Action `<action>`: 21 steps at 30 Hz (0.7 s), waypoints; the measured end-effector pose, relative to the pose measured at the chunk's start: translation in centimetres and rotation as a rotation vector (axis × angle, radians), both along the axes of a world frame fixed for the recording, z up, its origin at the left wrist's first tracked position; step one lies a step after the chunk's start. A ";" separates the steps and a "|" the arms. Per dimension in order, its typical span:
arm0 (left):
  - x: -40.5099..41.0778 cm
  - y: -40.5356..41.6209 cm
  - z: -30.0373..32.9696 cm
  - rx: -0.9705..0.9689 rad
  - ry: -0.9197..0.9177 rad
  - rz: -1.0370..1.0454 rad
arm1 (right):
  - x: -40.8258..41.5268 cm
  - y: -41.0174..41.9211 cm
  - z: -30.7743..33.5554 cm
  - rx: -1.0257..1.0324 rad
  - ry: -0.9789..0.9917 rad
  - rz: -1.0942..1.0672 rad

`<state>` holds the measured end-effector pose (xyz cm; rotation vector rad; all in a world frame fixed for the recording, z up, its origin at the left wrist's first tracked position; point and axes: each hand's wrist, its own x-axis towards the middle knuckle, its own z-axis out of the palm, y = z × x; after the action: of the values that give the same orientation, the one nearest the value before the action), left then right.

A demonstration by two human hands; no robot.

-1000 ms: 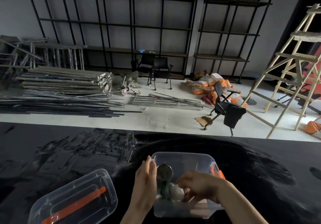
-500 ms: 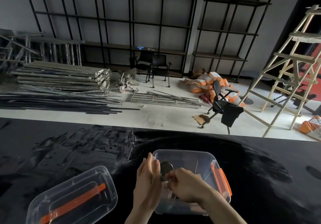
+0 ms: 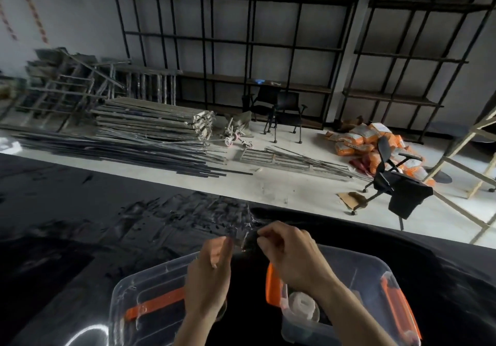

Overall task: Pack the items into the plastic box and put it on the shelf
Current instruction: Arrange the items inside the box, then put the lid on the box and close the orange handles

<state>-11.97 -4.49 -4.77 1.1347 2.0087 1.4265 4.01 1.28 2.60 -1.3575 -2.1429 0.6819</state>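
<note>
The clear plastic box with orange latches stands on the black table at the lower right. A white roll and other dim items lie inside it. Its clear lid, with an orange handle strip, lies to the left of the box. Both hands are raised over the gap between lid and box. My left hand has its fingers straight and together. My right hand has its fingertips pinched. Something small and dark with a glint sits between the fingertips; what it is stays unclear.
The black table spreads far to the left and right. Beyond it are a pale floor with stacked metal bars, chairs, orange sacks, a wooden ladder and tall black shelving along the wall.
Both hands have come up out of the box and now meet above the gap between lid and box. The view has swung to the left and tilted, so the box sits further right.
</note>
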 end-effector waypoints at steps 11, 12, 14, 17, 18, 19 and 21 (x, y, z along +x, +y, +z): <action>-14.4 -6.7 -4.6 -0.592 0.091 0.454 | -12.2 0.1 -9.3 -0.442 -0.258 0.022; -14.6 -7.3 -5.0 -0.619 0.081 0.442 | -12.2 -0.1 -9.9 -0.461 -0.283 0.008; -14.7 -8.1 -5.6 -0.659 0.048 0.423 | -12.4 -0.2 -10.9 -0.467 -0.307 -0.002; -14.3 -8.3 -5.7 -0.697 -0.003 0.390 | -12.3 -0.2 -11.1 -0.486 -0.275 -0.033; -14.2 -8.2 -5.6 -0.696 -0.010 0.395 | -12.2 -0.1 -11.0 -0.500 -0.263 -0.043; -14.1 -7.9 -5.3 -0.690 -0.007 0.396 | -12.0 0.0 -10.7 -0.511 -0.251 -0.052; -14.0 -7.0 -4.4 -0.677 0.017 0.373 | -11.2 0.4 -9.8 -0.522 -0.223 -0.078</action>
<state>-26.00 -11.50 -9.16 0.4978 2.5165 0.7484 -7.17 1.65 -7.24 -1.8488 -2.1494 1.1626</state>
